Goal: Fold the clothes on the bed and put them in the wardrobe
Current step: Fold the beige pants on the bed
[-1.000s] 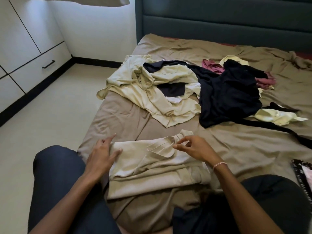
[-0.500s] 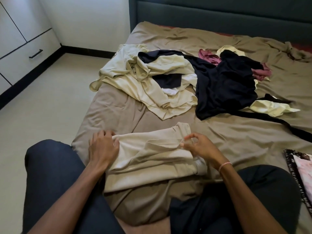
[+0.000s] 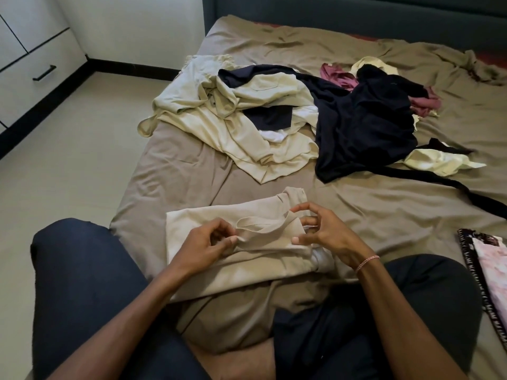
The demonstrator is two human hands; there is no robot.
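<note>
Left grip (image 3: 208, 242): fingers curled in, thumb and fingertips pinching a small ridge of cloth at the near end of a raised fold.
Right grip (image 3: 326, 237): half closed; the thumb presses the far end of that same fold and the middle fingers curl behind it, while the forefinger arches clear above.
Raised fold (image 3: 263, 224): a narrow loop of fabric standing up off the layers below, held between the two grips.
Thing in hand: beige garment (image 3: 192, 218), a partly folded slab of several layers with a loose tab poking out at its far corner.
Where it lies: on the near edge of the bed (image 3: 178, 174), between the person's knees and well apart from the heap.
Step in hand: probably tidying a puckered layer midway through folding this first piece.
Next move calls for: drawing the loop taut and flat, tucking in the far tab, then one more fold to make a compact stack.
How it looks: soft, limp, lightly creased; likely to slump unless smoothed.
Waiting their turn: cream clothes (image 3: 247, 124), a navy garment (image 3: 365, 127) and a maroon garment (image 3: 340, 78), tangled mid-bed.
Wardrobe (image 3: 33, 58): white doors and a drawer across the floor to the left; nothing stowed yet, by this view.
</note>
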